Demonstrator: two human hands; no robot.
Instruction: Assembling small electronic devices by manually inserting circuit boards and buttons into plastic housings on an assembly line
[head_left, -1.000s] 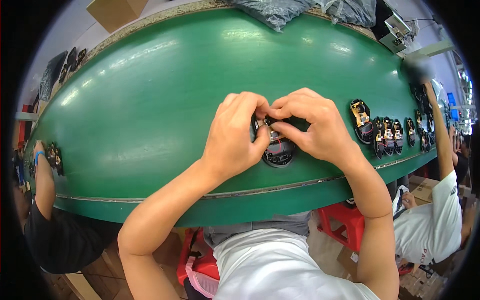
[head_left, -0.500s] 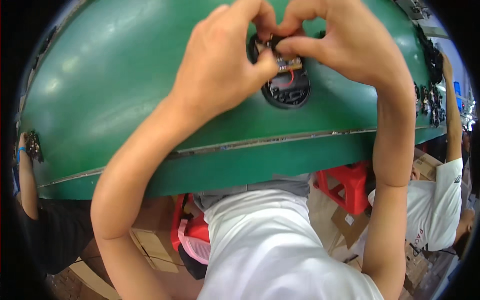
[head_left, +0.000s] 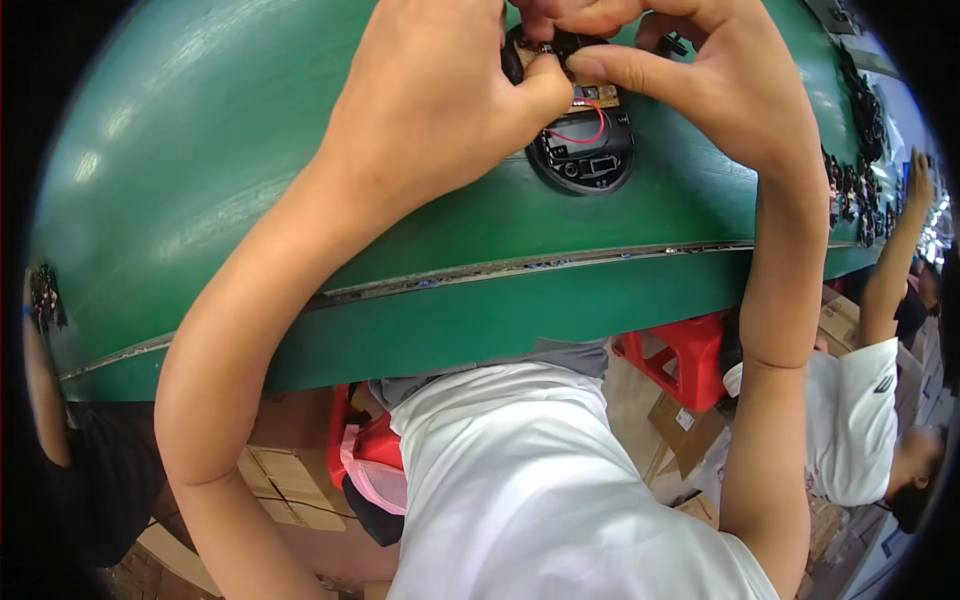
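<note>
Shell: the black oval shell (head_left: 580,153) sits on the desk (head_left: 250,150) between the two hands, its round near end bare and its far end mostly covered; whether it lies quite flat is hard to tell.
Shell's feel: probably light and stiff, smooth plastic that could slide or turn on the glossy desk if pushed from one side.
Board: the tan board (head_left: 605,97) lies across the shell's middle; likely rigid but easily harmed, so best not pressed on its small parts.
Wire: a thin red wire (head_left: 602,125) loops over the near half; soft, and apt to snag or pull loose at its ends.
Best hold: the outer rim, left and right of the round near end, clear of board and wire.
Left hand: the left hand (head_left: 440,95) comes in from the left, thumb over the board, other fingers curled at the far end; whether they pinch anything is hidden.
Right hand: the right hand (head_left: 745,85) arches in from the right, thumb pointing at the shell's far half; its grip cannot be told either.
Black bit: a small black piece (head_left: 672,45) shows beneath the right hand, held or lying there, unclear which.
Far right: dark parts (head_left: 850,195) crowd the desk.
</note>
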